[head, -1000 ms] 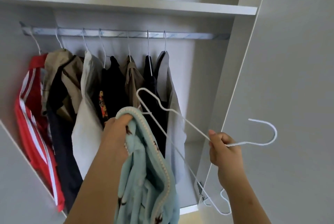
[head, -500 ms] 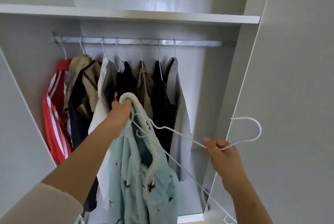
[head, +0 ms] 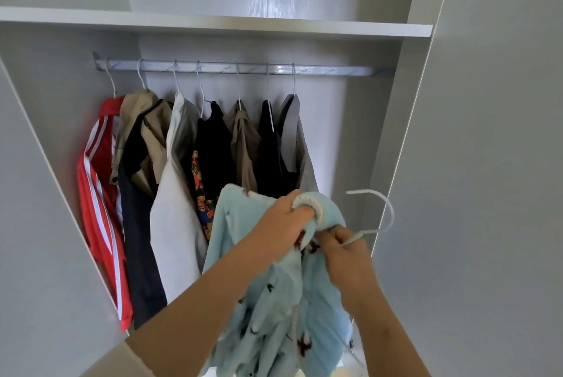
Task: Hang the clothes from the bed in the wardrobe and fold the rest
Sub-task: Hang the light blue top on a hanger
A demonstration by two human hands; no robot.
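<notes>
Our left hand point(head: 285, 224) grips the blue pajama top point(head: 274, 300) while our right hand point(head: 342, 247) holds a white hanger point(head: 387, 212) before the wardrobe rail point(head: 335, 69).

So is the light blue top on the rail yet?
Not yet. The light blue top hangs bunched from the left hand; the right hand grips the white hanger, below the rail.

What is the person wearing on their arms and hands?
Both forearms are bare. The left arm has a cream sleeve pushed up near the elbow. No sleeve shows on the right arm. No rings, watch or gloves show on the left hand or the right hand.
</notes>
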